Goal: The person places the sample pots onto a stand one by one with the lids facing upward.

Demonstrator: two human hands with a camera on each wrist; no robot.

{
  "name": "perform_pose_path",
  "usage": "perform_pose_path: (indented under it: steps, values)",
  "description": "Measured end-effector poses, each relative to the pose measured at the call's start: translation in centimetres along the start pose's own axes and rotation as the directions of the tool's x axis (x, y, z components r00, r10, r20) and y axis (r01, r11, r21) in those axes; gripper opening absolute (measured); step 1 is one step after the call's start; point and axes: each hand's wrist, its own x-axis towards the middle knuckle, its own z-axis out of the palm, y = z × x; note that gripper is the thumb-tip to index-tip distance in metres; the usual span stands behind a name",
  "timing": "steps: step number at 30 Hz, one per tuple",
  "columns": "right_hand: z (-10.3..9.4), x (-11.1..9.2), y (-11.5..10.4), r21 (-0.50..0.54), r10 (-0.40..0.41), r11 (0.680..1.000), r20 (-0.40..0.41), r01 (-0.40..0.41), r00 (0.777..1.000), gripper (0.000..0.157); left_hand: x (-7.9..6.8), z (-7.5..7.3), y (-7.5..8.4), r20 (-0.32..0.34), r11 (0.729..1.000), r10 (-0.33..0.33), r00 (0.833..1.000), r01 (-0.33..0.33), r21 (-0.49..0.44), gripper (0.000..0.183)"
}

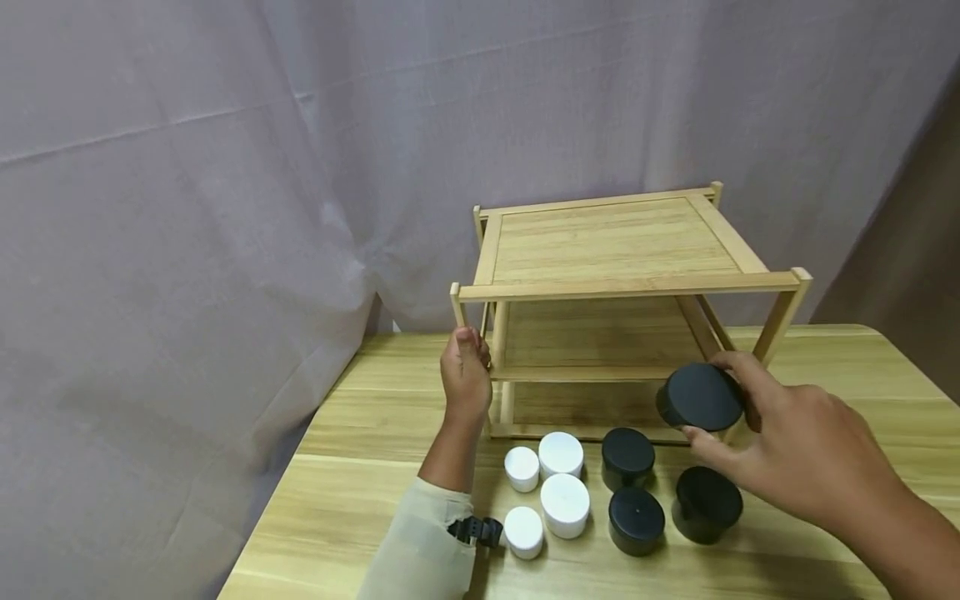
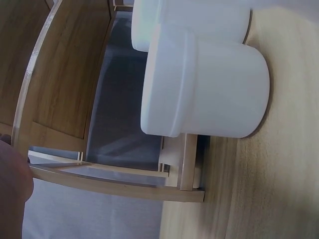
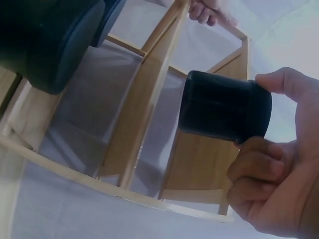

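My right hand (image 1: 806,446) pinches a round black lidded jar (image 1: 701,397) by its lid, between thumb and fingers. In the right wrist view this black jar (image 3: 217,107) is off the table, with shelf boards behind it. My left hand (image 1: 466,375) grips the front left post of a light wooden three-level rack (image 1: 622,287), just under the top shelf. In front of the rack, three more black jars (image 1: 636,521) stand on the table at right. Beside them are several white lidded jars (image 1: 565,504), two sizes, left of the black ones.
The rack's top shelf (image 1: 607,237), middle shelf (image 1: 592,333) and bottom shelf (image 1: 585,407) are bare where visible. Grey cloth (image 1: 225,250) hangs behind and to the left of the wooden table (image 1: 337,492). The table's right edge slopes away beyond the rack.
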Motion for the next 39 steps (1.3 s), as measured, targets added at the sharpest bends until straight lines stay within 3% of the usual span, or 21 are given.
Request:
perform_pose_path:
  steps: [7,11,17,27,39]
  values:
    - [-1.4,0.6,-0.3,0.125,-0.06,0.991,0.061,0.052,0.996,0.082,0.0,0.1,0.0,-0.003,1.0,0.008,1.0,-0.008,0.02,0.09]
    - [-2.7,1.5,-0.2,0.245,-0.093,0.967,0.1,0.066,0.991,0.076,0.0,0.0,0.1,-0.011,1.0,0.012,1.0,-0.011,0.026,0.089]
    - [-4.9,3.2,0.3,0.344,-0.117,0.937,0.138,0.063,0.984,0.071,0.1,-0.1,0.0,-0.018,1.0,0.005,1.0,-0.005,0.007,0.092]
    - [-7.3,7.3,1.8,0.393,-0.253,0.904,0.168,0.171,0.953,0.064,0.0,0.0,0.1,-0.002,1.0,-0.006,1.0,0.006,0.01,0.095]
    - [-11.2,12.2,1.9,0.431,-0.274,0.892,0.276,0.136,0.921,0.065,0.0,0.3,0.1,-0.006,1.0,0.014,1.0,-0.014,-0.004,0.091]
